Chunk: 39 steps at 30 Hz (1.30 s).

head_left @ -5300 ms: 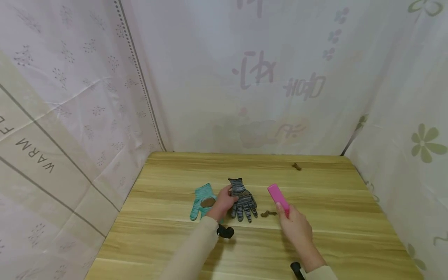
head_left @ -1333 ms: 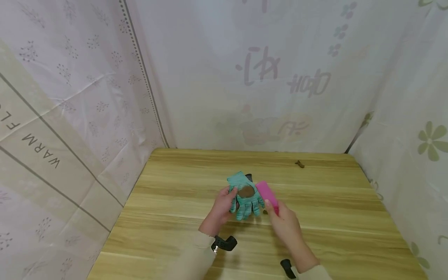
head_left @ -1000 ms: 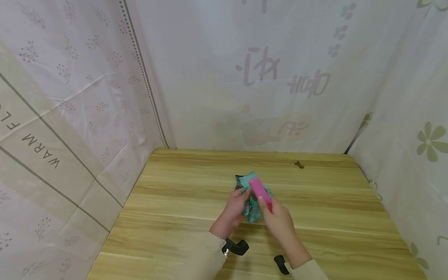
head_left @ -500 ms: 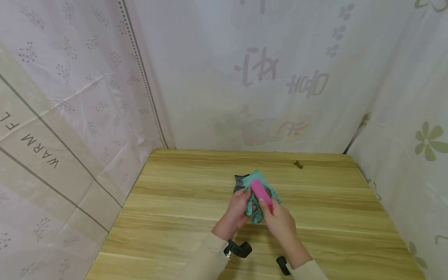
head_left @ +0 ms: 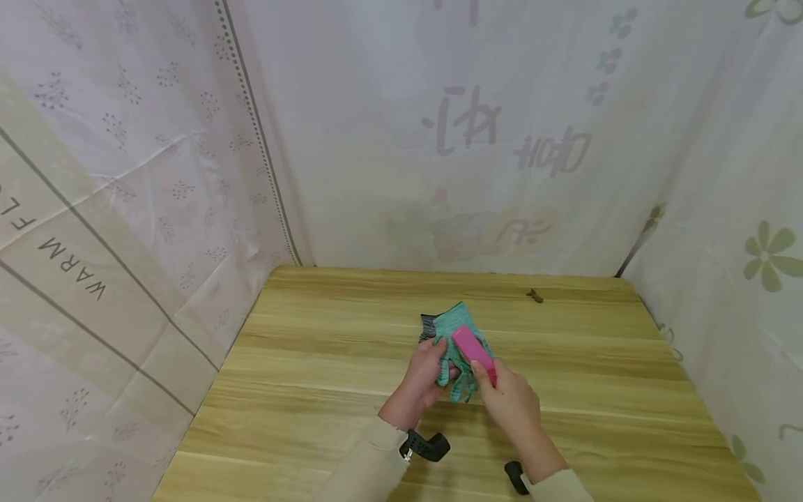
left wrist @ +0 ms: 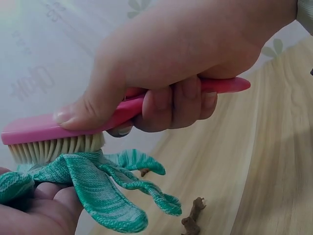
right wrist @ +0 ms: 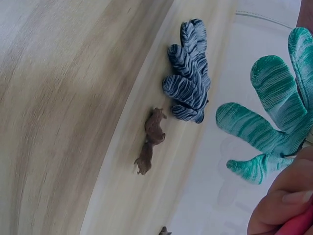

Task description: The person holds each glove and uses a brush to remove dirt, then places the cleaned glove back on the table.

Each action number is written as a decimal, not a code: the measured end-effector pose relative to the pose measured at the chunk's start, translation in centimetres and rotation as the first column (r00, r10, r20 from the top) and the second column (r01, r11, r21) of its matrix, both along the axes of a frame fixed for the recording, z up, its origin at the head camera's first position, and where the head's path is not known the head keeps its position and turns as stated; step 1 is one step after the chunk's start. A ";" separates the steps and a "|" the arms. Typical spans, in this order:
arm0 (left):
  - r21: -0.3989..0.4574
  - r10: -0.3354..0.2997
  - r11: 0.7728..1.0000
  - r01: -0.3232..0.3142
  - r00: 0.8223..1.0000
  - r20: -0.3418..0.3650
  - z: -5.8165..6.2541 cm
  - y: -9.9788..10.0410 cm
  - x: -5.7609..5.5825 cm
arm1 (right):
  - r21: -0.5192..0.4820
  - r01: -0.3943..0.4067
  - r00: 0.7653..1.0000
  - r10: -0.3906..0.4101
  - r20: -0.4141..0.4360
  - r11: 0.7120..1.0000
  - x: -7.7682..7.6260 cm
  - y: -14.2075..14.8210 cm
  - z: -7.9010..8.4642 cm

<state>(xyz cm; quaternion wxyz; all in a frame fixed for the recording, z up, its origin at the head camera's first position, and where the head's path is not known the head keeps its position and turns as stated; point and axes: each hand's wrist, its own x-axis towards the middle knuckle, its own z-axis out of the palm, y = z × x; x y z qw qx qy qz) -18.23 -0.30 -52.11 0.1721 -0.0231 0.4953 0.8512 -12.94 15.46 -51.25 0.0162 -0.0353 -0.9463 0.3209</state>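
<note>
My left hand (head_left: pixel 419 380) holds a green knit glove (head_left: pixel 450 322) above the table, its thumb on top and other fingers beneath. The glove's fingers hang loosely. In my right hand (head_left: pixel 511 401) is a pink brush (head_left: pixel 465 343), with the thumb along its back and the fingers curled round the handle. Pale bristles (left wrist: pixel 58 148) press against the glove in the left wrist view. A grey-and-black striped glove (right wrist: pixel 188 78) lies on the table, mostly hidden behind my left hand and the green glove in the head view.
A crooked brown piece (right wrist: pixel 152 139) lies on the wooden table (head_left: pixel 326 404) beside the striped glove. Another small brown piece (head_left: pixel 534 295) sits near the back edge. Patterned curtains (head_left: pixel 351 139) rise behind the table and at both sides.
The green glove, earlier flat on the table at the left, is now lifted in my left hand above the striped glove. The brush has come left onto it and shifts slightly over its surface.
</note>
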 end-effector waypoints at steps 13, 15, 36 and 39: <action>0.001 0.007 1.000 -0.007 1.000 -0.009 0.0 -0.2 0.1 | 0.050 -0.003 1.000 0.004 -0.023 0.999 0.2 0.5 -0.2; -0.008 -0.001 1.000 0.001 1.000 -0.013 0.0 -0.3 0.2 | 0.026 -0.001 1.000 0.001 -0.016 1.000 0.2 0.5 -0.1; -0.169 -0.035 0.985 0.019 0.995 -0.092 -1.0 0.6 0.3 | -0.263 0.029 0.999 -0.022 0.030 0.964 -0.3 -0.3 0.7; -0.160 -0.060 0.986 0.044 0.994 -0.094 -1.3 0.8 0.3 | -0.272 -0.001 1.000 0.006 0.020 0.962 -0.3 -1.0 0.5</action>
